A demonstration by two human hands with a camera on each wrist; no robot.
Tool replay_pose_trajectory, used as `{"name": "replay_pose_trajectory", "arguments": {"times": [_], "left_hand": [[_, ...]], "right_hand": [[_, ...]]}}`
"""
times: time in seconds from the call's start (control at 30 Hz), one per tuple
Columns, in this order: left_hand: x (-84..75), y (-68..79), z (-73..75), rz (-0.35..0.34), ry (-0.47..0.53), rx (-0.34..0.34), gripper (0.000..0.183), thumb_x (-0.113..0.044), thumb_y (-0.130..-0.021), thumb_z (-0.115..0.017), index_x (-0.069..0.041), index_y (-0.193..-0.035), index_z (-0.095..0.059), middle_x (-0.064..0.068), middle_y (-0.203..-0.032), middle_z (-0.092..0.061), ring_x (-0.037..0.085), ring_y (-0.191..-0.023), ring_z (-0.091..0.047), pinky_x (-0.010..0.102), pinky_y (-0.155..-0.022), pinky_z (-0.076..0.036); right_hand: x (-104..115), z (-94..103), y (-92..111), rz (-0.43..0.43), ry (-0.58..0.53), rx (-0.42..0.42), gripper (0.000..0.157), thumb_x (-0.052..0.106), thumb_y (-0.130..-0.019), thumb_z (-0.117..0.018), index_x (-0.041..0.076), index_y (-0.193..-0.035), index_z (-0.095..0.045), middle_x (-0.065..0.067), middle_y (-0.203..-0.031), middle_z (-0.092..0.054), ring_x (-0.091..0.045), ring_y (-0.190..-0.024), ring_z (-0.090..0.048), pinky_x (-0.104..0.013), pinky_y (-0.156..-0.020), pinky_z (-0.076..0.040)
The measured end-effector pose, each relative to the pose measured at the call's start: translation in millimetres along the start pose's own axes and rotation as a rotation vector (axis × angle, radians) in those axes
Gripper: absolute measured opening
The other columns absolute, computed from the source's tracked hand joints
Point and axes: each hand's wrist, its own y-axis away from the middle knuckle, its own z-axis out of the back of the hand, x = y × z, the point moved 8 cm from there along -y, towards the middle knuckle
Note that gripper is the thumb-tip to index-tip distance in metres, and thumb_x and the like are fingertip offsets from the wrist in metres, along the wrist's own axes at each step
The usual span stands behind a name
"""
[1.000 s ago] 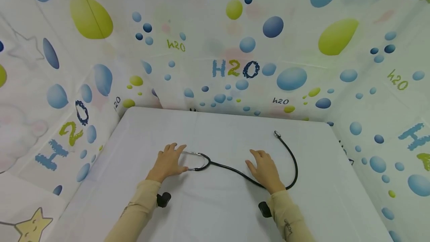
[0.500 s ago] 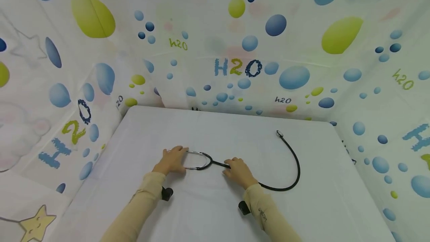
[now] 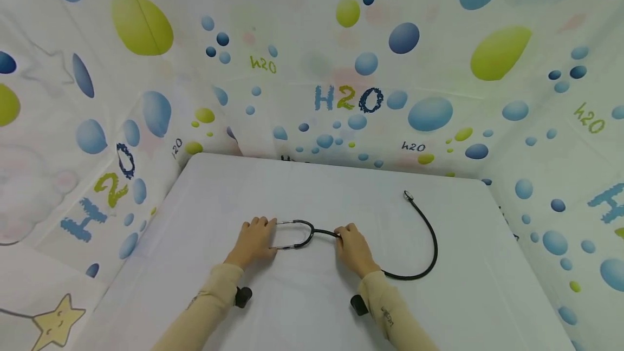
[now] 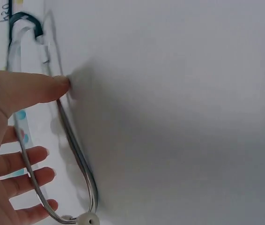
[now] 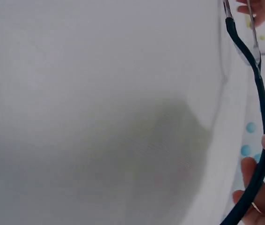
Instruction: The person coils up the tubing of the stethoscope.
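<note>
A stethoscope with black tubing [image 3: 434, 253] stretches across the white table. Its metal ear tubes [image 4: 86, 173] are in my left hand [image 3: 252, 241], the thumb on one tube and the fingers spread behind the other. A pale eartip [image 4: 88, 219] shows at the lower edge of the left wrist view. Just past the fork, my right hand [image 3: 355, 248] pinches the black tube [image 5: 264, 105] between thumb and fingers. In the right wrist view the fork and ear tubes run up toward the left hand. The chest piece [image 3: 408, 195] lies at the far right.
The white-covered table [image 3: 312, 307] ends at a back wall covering [image 3: 292, 75] printed with blue and green drops, with similar covering on both sides. A black wrist camera [image 3: 243, 297] sits by the left cuff, another black camera [image 3: 359, 305] by the right.
My right hand has come leftward and taken hold of the tube near the fork. My left hand has closed on the ear tubes, and the fork has shifted slightly right.
</note>
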Motion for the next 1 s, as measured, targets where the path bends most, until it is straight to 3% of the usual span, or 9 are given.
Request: {"name": "replay_pose_trajectory", "arguments": {"times": [0.2, 0.33, 0.43, 0.53, 0.63, 0.73, 1.0], "left_hand": [[-17.6, 2.4, 0.5, 0.01, -0.016, -0.13, 0.068, -0.029, -0.069, -0.076, 0.005, -0.123, -0.053, 0.018, -0.105, -0.061, 0.035, -0.096, -0.058, 0.049, -0.075, -0.048], [-26.7, 5.6, 2.6, 0.001, 0.01, -0.248, 0.064, -0.027, -0.067, -0.072, 0.007, -0.119, -0.055, 0.019, -0.098, -0.062, 0.034, -0.087, -0.06, 0.047, -0.067, -0.049], [-30.1, 8.6, 2.6, -0.002, 0.041, -0.281, 0.059, -0.028, -0.066, -0.073, 0.007, -0.111, -0.058, 0.017, -0.091, -0.063, 0.032, -0.078, -0.062, 0.043, -0.06, -0.05], [-29.6, 9.4, 0.0, 0.009, 0.159, -0.209, 0.053, -0.027, -0.067, -0.077, 0.004, -0.106, -0.06, 0.009, -0.083, -0.062, 0.024, -0.07, -0.06, 0.037, -0.059, -0.049], [-28.6, 9.6, -1.0, 0.025, 0.357, -0.092, 0.047, -0.023, -0.067, -0.081, 0.001, -0.103, -0.063, 0.002, -0.076, -0.059, 0.015, -0.065, -0.052, 0.031, -0.06, -0.045], [-29.2, 10.7, 2.3, 0.037, 0.511, -0.018, 0.043, -0.019, -0.066, -0.083, 0.001, -0.099, -0.064, -0.001, -0.071, -0.055, 0.01, -0.062, -0.045, 0.026, -0.059, -0.04], [-36.7, 15.1, 12.5, 0.008, 0.567, 0.018, 0.037, -0.014, -0.068, -0.081, 0.003, -0.096, -0.063, -0.004, -0.064, -0.052, 0.008, -0.057, -0.043, 0.022, -0.054, -0.038]], "right_hand": [[7.4, 33.9, -5.7, 0.105, 0.007, -0.195, 0.01, -0.005, -0.082, -0.066, -0.005, -0.092, -0.066, -0.015, -0.087, -0.055, -0.023, -0.068, -0.06, -0.03, -0.059, -0.051], [12.1, 48.3, -7.8, 0.132, 0.016, -0.251, 0.011, -0.006, -0.081, -0.067, -0.004, -0.092, -0.066, -0.016, -0.086, -0.058, -0.024, -0.067, -0.061, -0.031, -0.059, -0.051], [14.9, 55.3, -8.5, 0.144, 0.014, -0.27, 0.01, -0.005, -0.082, -0.067, -0.003, -0.092, -0.067, -0.015, -0.085, -0.06, -0.024, -0.067, -0.061, -0.032, -0.058, -0.051], [14.8, 59.6, -9.0, 0.142, 0.019, -0.281, 0.01, -0.004, -0.081, -0.068, -0.002, -0.091, -0.068, -0.014, -0.084, -0.061, -0.024, -0.067, -0.061, -0.034, -0.059, -0.05], [11.1, 61.1, -8.9, 0.125, 0.03, -0.283, 0.009, -0.003, -0.08, -0.069, -0.001, -0.09, -0.069, -0.012, -0.084, -0.062, -0.024, -0.068, -0.061, -0.037, -0.06, -0.049], [7.4, 62.1, -7.9, 0.11, 0.028, -0.272, 0.01, -0.004, -0.08, -0.07, -0.001, -0.089, -0.069, -0.012, -0.084, -0.062, -0.024, -0.069, -0.061, -0.038, -0.06, -0.048], [6.4, 68.4, -6.2, 0.117, 0.011, -0.269, 0.01, -0.005, -0.078, -0.071, -0.001, -0.088, -0.069, -0.012, -0.083, -0.062, -0.024, -0.067, -0.061, -0.039, -0.061, -0.049]]}}
